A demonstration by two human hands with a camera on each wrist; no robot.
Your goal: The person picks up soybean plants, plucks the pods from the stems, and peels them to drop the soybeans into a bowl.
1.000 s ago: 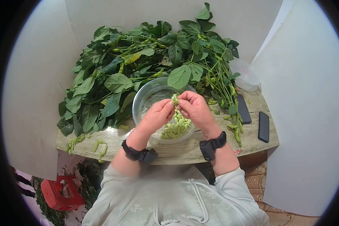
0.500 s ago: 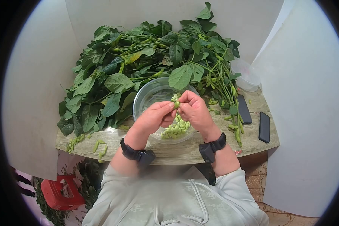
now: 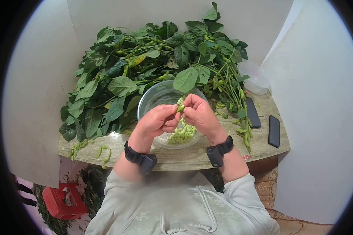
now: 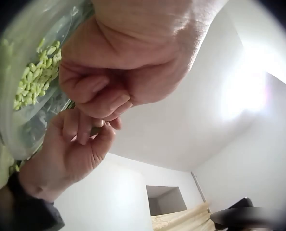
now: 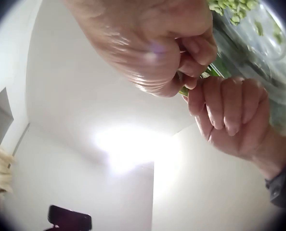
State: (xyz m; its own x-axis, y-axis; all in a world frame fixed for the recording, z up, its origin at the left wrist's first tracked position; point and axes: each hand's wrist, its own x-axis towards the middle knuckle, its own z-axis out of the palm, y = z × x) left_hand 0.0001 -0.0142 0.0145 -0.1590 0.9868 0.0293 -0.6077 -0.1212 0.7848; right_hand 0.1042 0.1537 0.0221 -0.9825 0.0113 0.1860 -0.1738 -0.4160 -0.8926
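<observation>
Wood-look tabletop [image 3: 172, 159] below your fingers; heap of leafy soybean stalks [image 3: 119, 86] on it, beyond your fingertips. Clear plastic bowl [image 3: 146, 102] under your fingers. Your left hand [image 3: 156, 120]: fingers curled, thumb and fingertips pinching one end of the pod. Your right hand [image 3: 202, 116]: also curled, pinching the other end, fingertips near the left ones. Shelled green beans [image 3: 180, 135] in the bowl, below your fingers. Smallest, green soybean pod [image 3: 180, 108]: between both hands' fingertips, above the bowl.
</observation>
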